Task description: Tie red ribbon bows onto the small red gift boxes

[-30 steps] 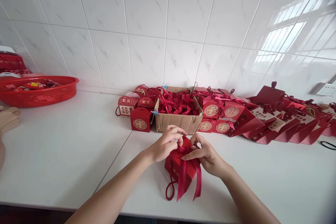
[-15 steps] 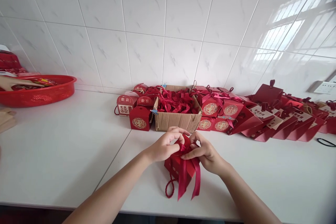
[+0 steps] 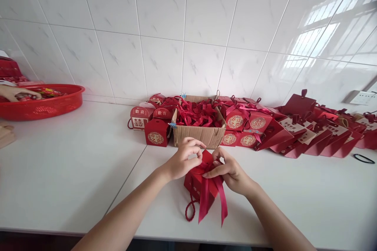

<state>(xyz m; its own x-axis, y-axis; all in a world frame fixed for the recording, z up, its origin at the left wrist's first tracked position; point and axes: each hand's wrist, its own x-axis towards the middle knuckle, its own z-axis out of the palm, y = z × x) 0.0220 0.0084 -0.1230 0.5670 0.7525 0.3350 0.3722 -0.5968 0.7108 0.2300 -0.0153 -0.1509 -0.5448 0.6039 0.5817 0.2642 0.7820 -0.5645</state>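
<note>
In front of me a red gift box [image 3: 194, 185] sits tilted on the white table, a dark red ribbon [image 3: 205, 200] tied about its top and two tails hanging down its side. A twisted red cord loop [image 3: 191, 211] hangs from its lower left. My right hand [image 3: 230, 170] pinches the ribbon at the box top between thumb and fingers; the knot is partly hidden. Just left of the box top is my left hand [image 3: 187, 157], fingers loosely curved and apart, with nothing visible in it.
Behind the box stands a cardboard box [image 3: 198, 136] full of red ribbons, with red gift boxes [image 3: 156, 133] on its left and more stacked boxes [image 3: 260, 121] on its right. At far left, another person's hand [image 3: 14, 92] reaches into a red basin [image 3: 59, 104]. A black band [image 3: 364, 158] lies far right.
My left hand has let go of the ribbon and shifted slightly up and left. My right hand keeps its pinch. One ribbon tail has swung right. The other person's hand has moved in the basin.
</note>
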